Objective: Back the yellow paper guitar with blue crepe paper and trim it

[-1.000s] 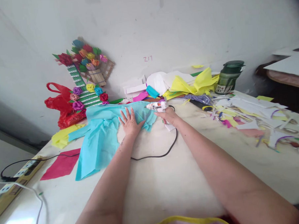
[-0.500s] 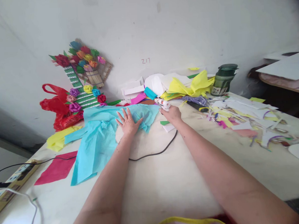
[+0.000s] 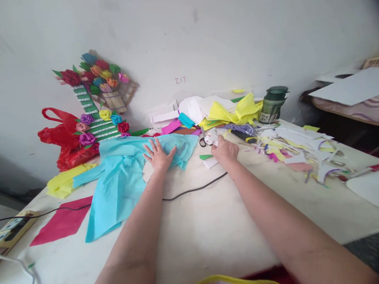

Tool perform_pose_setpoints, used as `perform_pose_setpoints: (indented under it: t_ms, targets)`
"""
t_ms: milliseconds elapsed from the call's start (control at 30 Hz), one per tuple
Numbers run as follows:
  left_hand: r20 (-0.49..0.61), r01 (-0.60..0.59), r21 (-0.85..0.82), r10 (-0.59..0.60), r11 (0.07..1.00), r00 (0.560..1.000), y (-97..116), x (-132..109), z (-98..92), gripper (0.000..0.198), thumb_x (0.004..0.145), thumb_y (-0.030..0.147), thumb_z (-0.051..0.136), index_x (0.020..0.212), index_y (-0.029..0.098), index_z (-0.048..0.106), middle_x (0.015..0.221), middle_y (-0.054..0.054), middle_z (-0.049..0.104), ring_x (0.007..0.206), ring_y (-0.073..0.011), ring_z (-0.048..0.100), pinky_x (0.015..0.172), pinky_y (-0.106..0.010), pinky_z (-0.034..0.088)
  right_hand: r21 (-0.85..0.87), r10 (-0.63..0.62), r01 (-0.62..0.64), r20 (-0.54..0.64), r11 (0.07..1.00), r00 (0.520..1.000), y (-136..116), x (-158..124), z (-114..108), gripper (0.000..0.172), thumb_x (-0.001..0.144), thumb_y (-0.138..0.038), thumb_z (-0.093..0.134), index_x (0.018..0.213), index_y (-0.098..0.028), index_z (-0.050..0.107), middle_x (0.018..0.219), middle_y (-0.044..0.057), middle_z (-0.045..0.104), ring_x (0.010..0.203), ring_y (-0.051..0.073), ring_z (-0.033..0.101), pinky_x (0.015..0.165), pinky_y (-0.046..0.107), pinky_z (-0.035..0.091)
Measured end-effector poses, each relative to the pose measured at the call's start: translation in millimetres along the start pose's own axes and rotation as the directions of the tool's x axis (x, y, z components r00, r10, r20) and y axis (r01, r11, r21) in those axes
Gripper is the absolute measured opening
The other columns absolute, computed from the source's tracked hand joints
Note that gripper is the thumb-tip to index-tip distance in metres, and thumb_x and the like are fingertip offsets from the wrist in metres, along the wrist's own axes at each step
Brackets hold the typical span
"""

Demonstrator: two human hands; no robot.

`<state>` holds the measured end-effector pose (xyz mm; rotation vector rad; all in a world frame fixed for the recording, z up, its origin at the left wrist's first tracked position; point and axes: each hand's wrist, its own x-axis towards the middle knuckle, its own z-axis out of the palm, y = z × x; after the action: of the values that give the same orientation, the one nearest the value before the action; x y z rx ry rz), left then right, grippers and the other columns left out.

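Gripping the white glue gun [image 3: 210, 137] in my right hand [image 3: 226, 148], fingers curled round it, I have it just right of the light-blue paper [image 3: 116, 187]; a second ago its tip was over that paper's right edge. Black scissor handles [image 3: 202, 142] now show just left of the gun, and a green scrap [image 3: 205, 156] lies uncovered on its near side. My left hand [image 3: 160, 158] has stayed on the paper, fingers spread wide. A black cord [image 3: 198, 189] crosses the pale table [image 3: 209, 237]. Cuttings [image 3: 295, 159] litter the right (quite a tangle), with a green bottle [image 3: 273, 107] behind them at the far side. A crimson sheet [image 3: 61, 221] and a power strip [image 3: 19, 229] lie left; a red bag [image 3: 64, 141] sits by the grey-white wall [image 3: 185, 37].
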<state>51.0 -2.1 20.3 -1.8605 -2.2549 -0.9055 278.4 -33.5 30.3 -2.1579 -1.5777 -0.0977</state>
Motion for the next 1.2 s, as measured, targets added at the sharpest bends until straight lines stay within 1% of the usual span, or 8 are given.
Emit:
perform_pose_setpoints:
  t_ms: [100,300,500,667,900,1000,1100,1200]
  targets:
    - [0.011,0.042,-0.021,-0.042,0.999,0.999,-2.0,4.0,1.6,0.094,0.070,0.066,0.043,0.142,0.016,0.009,0.149,-0.009,0.006,0.133,-0.0316,-0.016,0.104,-0.057,-0.005,-0.010,-0.030,0.030,-0.005,1.000,1.000,3.7,-3.2,1.8,0.036,0.079,-0.028,0.046,0.112,-0.015,0.048,0.093,0.014,0.065,0.091,0.026,0.060,0.076,0.035,0.039]
    - [0.014,0.135,-0.023,-0.134,0.991,0.991,-1.8,9.7,1.6,0.097,0.068,0.069,0.044,0.142,0.017,0.011,0.149,-0.009,0.008,0.134,-0.0332,-0.012,0.105,-0.056,-0.004,-0.049,-0.008,0.009,0.027,0.999,1.000,4.5,-5.3,1.4,0.032,0.078,-0.027,0.046,0.105,-0.013,0.053,0.094,0.015,0.064,0.090,0.025,0.060,0.077,0.034,0.039]
    - [-0.044,0.156,-0.034,-0.157,0.987,0.987,0.1,11.9,1.0,0.088,0.073,0.065,0.038,0.142,0.014,0.016,0.149,-0.011,0.012,0.134,-0.0322,-0.013,0.105,-0.056,-0.004,-0.046,0.027,-0.023,0.080,0.999,0.996,7.4,-1.7,2.5,0.032,0.076,-0.029,0.048,0.101,-0.012,0.056,0.098,0.015,0.063,0.092,0.025,0.060,0.078,0.034,0.040]
    - [-0.108,0.154,-0.060,-0.160,0.986,0.981,-5.8,15.3,0.8,0.083,0.076,0.062,0.037,0.142,0.016,0.016,0.148,-0.010,0.015,0.134,-0.0323,-0.010,0.105,-0.056,-0.003,-0.063,0.014,-0.007,0.109,0.998,0.994,11.1,0.8,1.7,0.034,0.076,-0.031,0.048,0.102,-0.011,0.058,0.099,0.017,0.063,0.095,0.026,0.059,0.080,0.035,0.039]
    - [-0.202,0.166,-0.070,-0.177,0.984,0.963,-16.9,14.2,-8.3,0.064,0.083,0.042,0.037,0.141,0.020,0.022,0.147,-0.006,0.020,0.136,-0.0312,-0.001,0.106,-0.057,0.003,-0.098,-0.014,0.027,0.132,0.995,0.991,14.4,2.4,2.7,0.040,0.077,-0.034,0.046,0.106,-0.010,0.060,0.102,0.018,0.060,0.096,0.027,0.056,0.079,0.036,0.039]
    - [-0.162,0.138,-0.043,-0.143,0.989,0.976,-16.7,15.6,-11.4,0.054,0.085,0.037,0.036,0.137,0.024,0.033,0.146,-0.003,0.024,0.136,-0.0294,0.005,0.107,-0.055,0.007,-0.124,0.014,0.004,0.143,0.992,0.990,16.1,3.3,2.0,0.042,0.075,-0.035,0.048,0.105,-0.010,0.061,0.106,0.019,0.056,0.100,0.030,0.052,0.079,0.038,0.038]
    - [-0.072,0.051,-0.016,-0.052,0.999,0.996,-18.7,19.5,-11.4,0.048,0.086,0.039,0.033,0.131,0.026,0.043,0.144,-0.001,0.029,0.136,-0.0278,0.008,0.107,-0.054,0.007,-0.172,-0.007,0.024,0.102,0.985,0.995,15.4,4.0,-6.1,0.044,0.073,-0.040,0.050,0.102,-0.010,0.063,0.106,0.020,0.056,0.102,0.033,0.048,0.082,0.043,0.034]
    - [0.001,-0.044,0.006,0.044,0.999,0.999,-23.0,21.9,-9.9,0.048,0.086,0.044,0.031,0.129,0.026,0.045,0.142,0.000,0.033,0.136,-0.0262,0.009,0.107,-0.054,0.005,-0.175,-0.170,0.163,-0.027,0.971,0.985,5.1,-0.3,-17.6,0.045,0.071,-0.040,0.052,0.103,-0.010,0.062,0.108,0.019,0.055,0.103,0.034,0.044,0.087,0.046,0.028]
